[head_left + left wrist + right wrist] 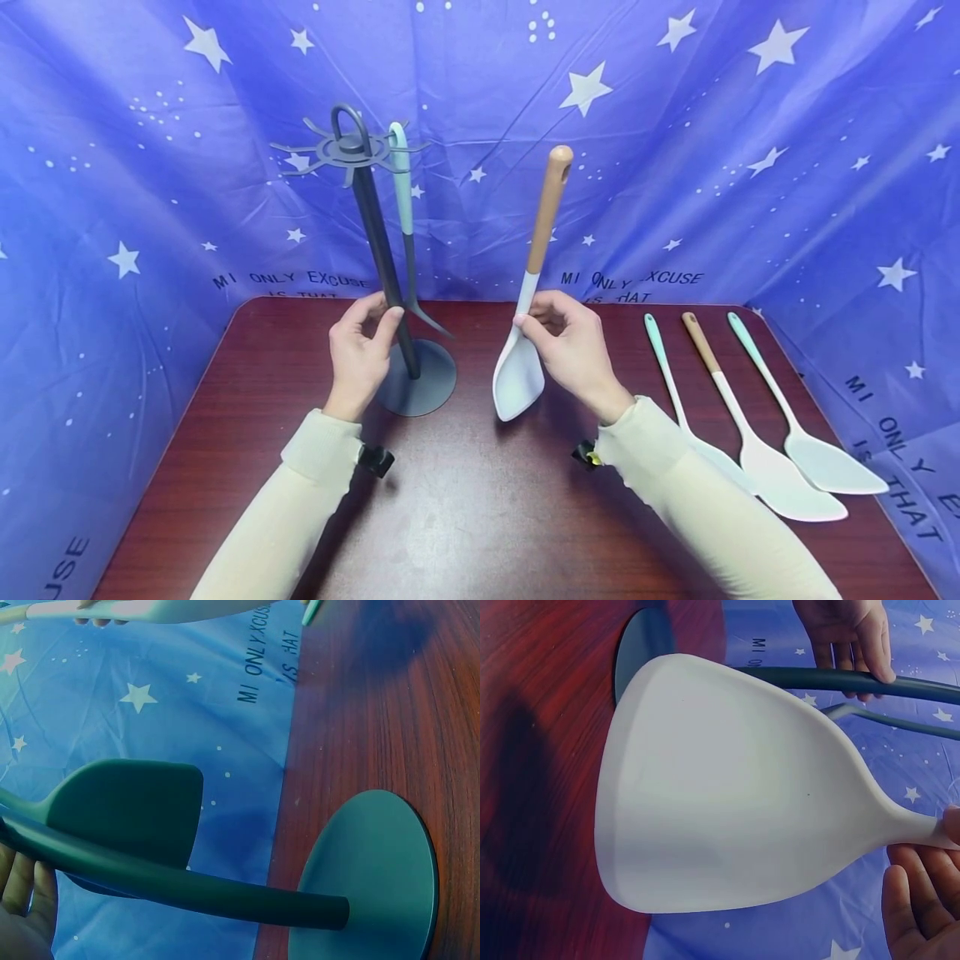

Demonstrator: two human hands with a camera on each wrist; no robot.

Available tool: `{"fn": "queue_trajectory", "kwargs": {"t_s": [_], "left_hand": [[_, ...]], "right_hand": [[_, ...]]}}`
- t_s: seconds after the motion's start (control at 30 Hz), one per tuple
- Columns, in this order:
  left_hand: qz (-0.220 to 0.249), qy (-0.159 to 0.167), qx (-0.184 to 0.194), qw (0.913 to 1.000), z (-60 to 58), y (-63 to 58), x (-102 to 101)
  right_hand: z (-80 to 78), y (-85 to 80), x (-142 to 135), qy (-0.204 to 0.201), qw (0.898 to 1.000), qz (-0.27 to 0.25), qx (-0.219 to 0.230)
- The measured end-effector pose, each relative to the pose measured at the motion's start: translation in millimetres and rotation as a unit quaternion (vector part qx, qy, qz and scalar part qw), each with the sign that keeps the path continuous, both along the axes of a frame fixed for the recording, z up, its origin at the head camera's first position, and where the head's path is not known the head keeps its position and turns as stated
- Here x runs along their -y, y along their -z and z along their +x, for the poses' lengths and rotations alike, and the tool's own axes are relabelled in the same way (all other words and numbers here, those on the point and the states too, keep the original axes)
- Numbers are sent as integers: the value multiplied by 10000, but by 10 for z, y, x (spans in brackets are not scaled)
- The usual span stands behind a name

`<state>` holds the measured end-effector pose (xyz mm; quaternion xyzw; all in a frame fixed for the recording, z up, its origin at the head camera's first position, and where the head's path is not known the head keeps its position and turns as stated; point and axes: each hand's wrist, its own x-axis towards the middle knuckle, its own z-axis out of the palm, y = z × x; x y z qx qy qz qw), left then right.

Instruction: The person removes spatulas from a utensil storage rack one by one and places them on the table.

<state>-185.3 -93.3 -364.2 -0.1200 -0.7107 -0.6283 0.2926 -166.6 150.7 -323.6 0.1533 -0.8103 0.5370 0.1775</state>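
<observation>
My left hand (358, 354) grips the pole of a dark grey utensil stand (375, 225), thumb in front and fingers behind. From one of the hooks on the stand's top ring hangs a turner with a mint handle (402, 187); its dark broad head (139, 814) shows behind the pole in the left wrist view. My right hand (576, 350) pinches the white neck of a spatula with a wooden handle (549, 208). That spatula is upright, handle up, its wide white head (727, 787) hanging down to the right of the stand's round base (435, 387).
At the right side of the dark red table (465, 517) lie a mint-handled utensil (667, 367), a wooden-handled spatula (780, 475) and another mint-handled spatula (825, 462), heads toward me. My right sleeve covers part of the first. A blue star-printed cloth (480, 83) hangs behind the table.
</observation>
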Motion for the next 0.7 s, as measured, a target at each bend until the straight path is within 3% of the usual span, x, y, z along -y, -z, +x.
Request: {"fn": "queue_trajectory", "kwargs": {"t_s": [0.7], "left_hand": [[-68, 9, -59, 10000, -13, 24, 15]], "right_hand": [[20, 20, -348, 428, 9974, 578, 15]]}}
